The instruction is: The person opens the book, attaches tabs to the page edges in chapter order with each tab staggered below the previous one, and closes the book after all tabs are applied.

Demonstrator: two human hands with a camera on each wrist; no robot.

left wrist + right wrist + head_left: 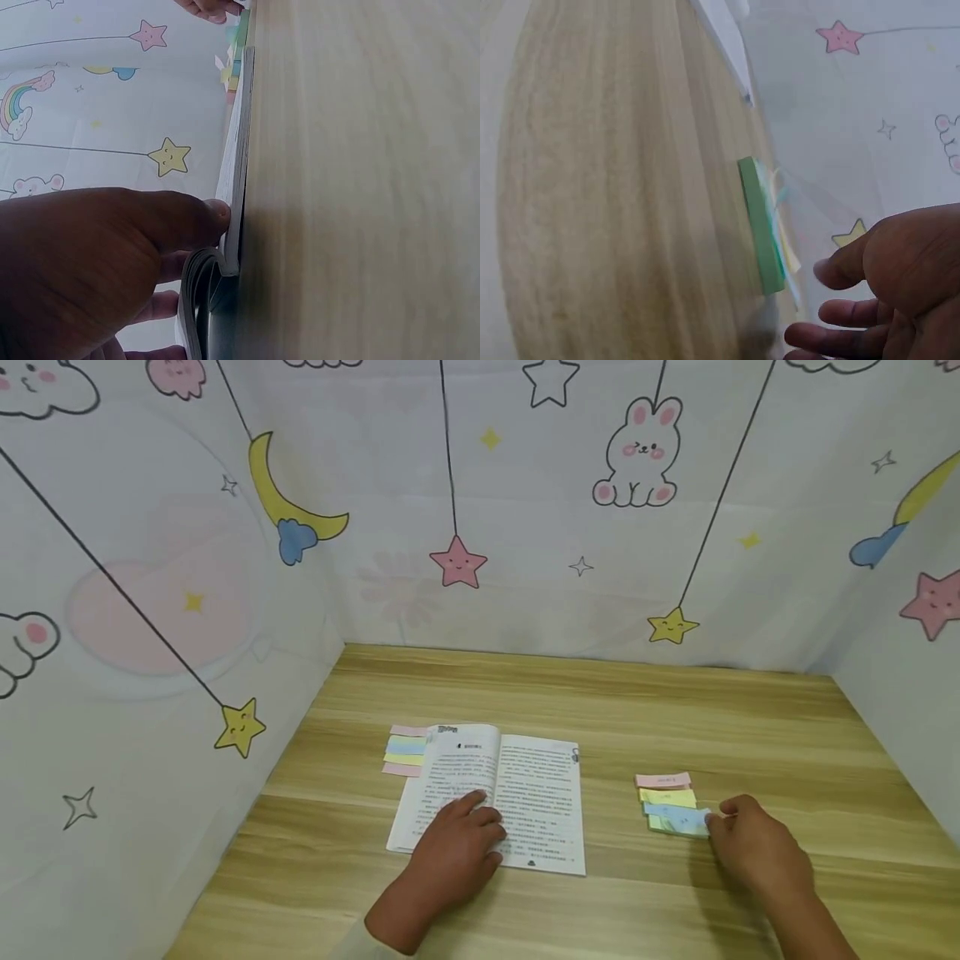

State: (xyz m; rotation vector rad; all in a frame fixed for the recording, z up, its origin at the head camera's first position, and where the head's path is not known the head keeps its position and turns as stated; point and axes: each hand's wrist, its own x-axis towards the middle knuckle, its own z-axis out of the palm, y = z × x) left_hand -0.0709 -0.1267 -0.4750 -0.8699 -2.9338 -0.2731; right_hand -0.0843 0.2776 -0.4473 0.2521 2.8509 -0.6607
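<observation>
An open book [536, 793] with printed pages lies on the wooden table. My left hand [459, 847] rests on its lower middle, fingers over the fold. In the left wrist view the thumb [217, 214] lies on the page near the book's bottom edge. Several coloured sticky tabs [405, 750] stick out from the left page's edge. To the right of the book lies a group of sticky note pads [667, 797] in pink, yellow, blue and green. My right hand [761, 847] is at the right end of the blue sticky note [675, 817], thumb and fingers apart in the right wrist view.
The wooden table [600, 693] is enclosed by white cloth walls [540, 585] printed with stars, moons and a rabbit. In the right wrist view, the thick green pad [761, 225] lies under lifted paper strips.
</observation>
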